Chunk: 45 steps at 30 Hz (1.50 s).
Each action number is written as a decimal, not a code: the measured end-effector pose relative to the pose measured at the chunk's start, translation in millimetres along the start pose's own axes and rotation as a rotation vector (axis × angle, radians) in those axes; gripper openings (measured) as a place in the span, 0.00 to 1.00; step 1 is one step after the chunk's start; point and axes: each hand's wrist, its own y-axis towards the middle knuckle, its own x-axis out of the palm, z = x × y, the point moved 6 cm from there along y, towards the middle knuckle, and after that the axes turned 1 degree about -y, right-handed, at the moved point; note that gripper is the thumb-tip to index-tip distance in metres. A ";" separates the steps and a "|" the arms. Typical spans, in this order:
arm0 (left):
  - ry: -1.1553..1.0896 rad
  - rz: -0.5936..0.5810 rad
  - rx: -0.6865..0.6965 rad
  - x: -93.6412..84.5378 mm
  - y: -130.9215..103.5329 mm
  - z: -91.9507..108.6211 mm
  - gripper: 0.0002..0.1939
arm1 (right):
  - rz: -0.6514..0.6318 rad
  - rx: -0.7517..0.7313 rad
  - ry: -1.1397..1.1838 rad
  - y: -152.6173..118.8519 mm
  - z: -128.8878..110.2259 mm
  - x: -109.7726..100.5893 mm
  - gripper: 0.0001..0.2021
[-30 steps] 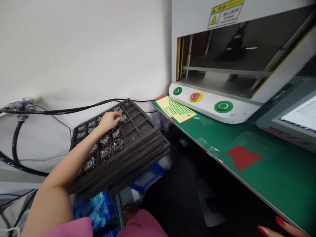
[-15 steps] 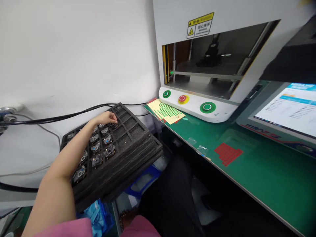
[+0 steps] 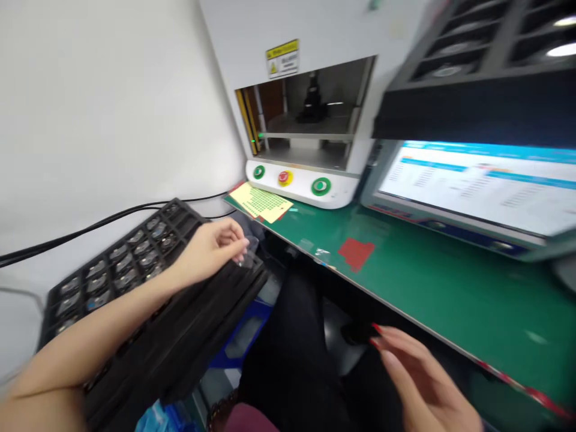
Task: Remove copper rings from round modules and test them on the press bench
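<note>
My left hand (image 3: 220,246) is closed in a pinch on a small clear plastic piece (image 3: 252,247), over the right end of the black foam tray (image 3: 211,306). Several round metal and black parts (image 3: 127,279) sit in the tray's compartments, to the left of the hand and partly behind the forearm. At the lower right, my right hand (image 3: 423,381) is held in front of the green table's edge. Its fingers are bent, with a small red thing (image 3: 377,328) at the fingertips that is too blurred to make out.
A white machine (image 3: 306,186) with buttons stands at the back of the green table (image 3: 427,270). A screen (image 3: 472,186) is to its right. Yellow (image 3: 261,202) and red (image 3: 356,253) sheets lie on the table. Black cables (image 3: 90,228) run along the wall.
My left hand has left the tray compartment and come right and nearer, now with the clear piece. My right hand has come into view. The camera has turned to the right.
</note>
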 end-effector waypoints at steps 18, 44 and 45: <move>0.168 -0.537 0.568 248.3 55.1 15.1 0.05 | 0.070 0.251 0.332 45.3 48.6 14.8 0.15; 0.819 -0.071 0.337 74.4 67.0 8.7 0.15 | 0.191 0.482 0.152 22.5 106.9 -24.7 0.27; 0.847 0.061 0.225 28.4 67.8 0.2 0.15 | 0.157 0.465 0.151 20.7 106.9 -25.0 0.26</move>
